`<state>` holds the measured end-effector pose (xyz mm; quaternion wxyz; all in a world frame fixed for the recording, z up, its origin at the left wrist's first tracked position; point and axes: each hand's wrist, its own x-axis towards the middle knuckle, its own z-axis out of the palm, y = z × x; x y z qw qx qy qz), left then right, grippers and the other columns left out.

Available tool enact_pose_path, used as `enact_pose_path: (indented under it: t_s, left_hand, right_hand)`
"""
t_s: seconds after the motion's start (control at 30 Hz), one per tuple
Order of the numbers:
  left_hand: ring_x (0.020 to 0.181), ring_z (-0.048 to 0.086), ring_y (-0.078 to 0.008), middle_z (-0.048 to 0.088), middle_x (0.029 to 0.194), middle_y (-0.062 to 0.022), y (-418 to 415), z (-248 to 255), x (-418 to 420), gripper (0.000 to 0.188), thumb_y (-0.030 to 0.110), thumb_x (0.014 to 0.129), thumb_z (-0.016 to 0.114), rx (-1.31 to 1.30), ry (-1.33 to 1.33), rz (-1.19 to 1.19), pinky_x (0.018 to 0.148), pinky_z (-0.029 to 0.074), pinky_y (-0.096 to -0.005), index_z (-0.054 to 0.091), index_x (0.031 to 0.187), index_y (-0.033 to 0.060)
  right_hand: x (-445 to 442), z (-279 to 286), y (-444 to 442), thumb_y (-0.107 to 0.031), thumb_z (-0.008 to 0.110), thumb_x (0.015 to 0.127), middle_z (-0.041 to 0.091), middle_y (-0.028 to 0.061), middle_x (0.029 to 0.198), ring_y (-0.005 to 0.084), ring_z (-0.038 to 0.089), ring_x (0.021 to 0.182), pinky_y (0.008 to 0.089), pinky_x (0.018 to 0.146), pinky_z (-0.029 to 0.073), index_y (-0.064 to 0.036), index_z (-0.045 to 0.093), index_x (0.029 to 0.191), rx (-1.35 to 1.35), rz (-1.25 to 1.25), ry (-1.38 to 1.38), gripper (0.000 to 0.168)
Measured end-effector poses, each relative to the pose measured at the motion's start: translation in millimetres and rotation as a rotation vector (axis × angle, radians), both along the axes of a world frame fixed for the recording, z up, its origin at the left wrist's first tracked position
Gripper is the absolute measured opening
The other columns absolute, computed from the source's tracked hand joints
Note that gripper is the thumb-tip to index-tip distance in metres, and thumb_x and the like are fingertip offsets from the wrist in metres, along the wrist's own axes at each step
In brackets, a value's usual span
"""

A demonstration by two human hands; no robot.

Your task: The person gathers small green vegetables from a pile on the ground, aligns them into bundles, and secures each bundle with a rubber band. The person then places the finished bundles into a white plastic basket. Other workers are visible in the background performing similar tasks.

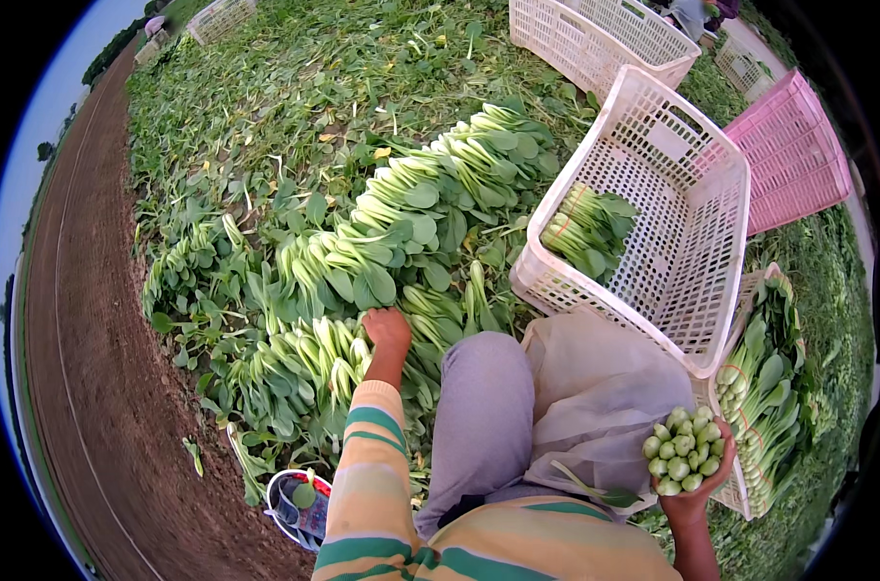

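Observation:
My left hand (387, 332) reaches down into a long row of harvested bok choy (371, 279) laid on the ground. Its fingers are partly hidden against the stems, so whether they grip any is unclear. In my right hand (716, 465) is a bunch of bok choy (683, 452), its pale cut stem ends turned up towards me. A translucent sheet (600, 385) covers my right leg, and one loose bok choy leaf (618, 497) lies near its lower edge. In front of the sheet, a white perforated plastic crate (690, 269) holds tied bok choy bundles (589, 229) at its near left end.
At right, a second crate (738, 479) contains banded bok choy (759, 407). Beyond stand a pink crate (796, 156) and another white crate (585, 43). A white bucket (284, 512) with cloth inside sits at lower left, beside bare tilled soil (106, 363). People work far off.

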<state>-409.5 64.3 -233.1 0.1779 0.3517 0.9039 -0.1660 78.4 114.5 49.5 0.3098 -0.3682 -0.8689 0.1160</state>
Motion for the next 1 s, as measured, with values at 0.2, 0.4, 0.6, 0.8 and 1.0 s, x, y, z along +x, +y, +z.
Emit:
enact_pose_path:
  t_s: [0.2,0.4,0.6,0.8,1.0]
  left_hand:
    - [0.088,0.062,-0.0250,0.068,0.093,-0.0069,-8,4,-20,0.034,0.025,0.071,0.071,0.262,-0.266,0.172,0.075,0.047,-0.0380,0.068,0.098,0.0043]
    - [0.066,0.049,-0.0059,0.059,0.076,0.0026,-21,76,-19,0.024,0.009,0.076,0.074,1.221,-0.721,0.470,0.059,0.040,-0.0227,0.067,0.097,0.0026]
    - [0.062,0.043,-0.0029,0.056,0.076,0.0050,20,260,65,0.028,0.020,0.085,0.068,1.440,-0.994,0.239,0.056,0.035,-0.0182,0.063,0.108,0.0055]
    - [0.059,0.044,-0.0033,0.052,0.079,0.0046,15,304,240,0.041,0.025,0.085,0.070,0.798,-1.671,0.023,0.051,0.037,-0.0186,0.058,0.119,0.0059]
    - [0.076,0.056,-0.0090,0.056,0.109,-0.0102,4,280,285,0.074,0.009,0.082,0.070,0.686,-1.729,-0.116,0.063,0.048,-0.0231,0.028,0.142,-0.0007]
  right_hand:
    - [-7,-1,3,-0.016,0.079,0.065,0.033,0.0246,0.138,0.0379,0.044,0.121,0.0498,0.102,0.036,-0.008,0.010,0.145,0.059,-0.008,-0.010,0.107]
    - [-5,0,10,-0.014,0.085,0.055,0.040,0.0218,0.132,0.0364,0.046,0.116,0.0481,0.099,0.037,-0.008,0.016,0.143,0.015,-0.052,0.038,0.112]
    - [4,10,11,-0.014,0.087,0.049,0.041,0.0206,0.132,0.0397,0.044,0.118,0.0476,0.100,0.038,-0.006,0.021,0.141,0.039,-0.066,0.035,0.114]
    - [4,20,7,-0.015,0.087,0.051,0.042,0.0220,0.132,0.0407,0.044,0.119,0.0458,0.101,0.038,-0.003,0.025,0.139,-0.063,-0.076,0.040,0.108]
    - [5,34,0,-0.018,0.086,0.056,0.044,0.0232,0.132,0.0402,0.046,0.120,0.0441,0.102,0.038,-0.001,0.030,0.137,-0.113,-0.109,0.015,0.100]
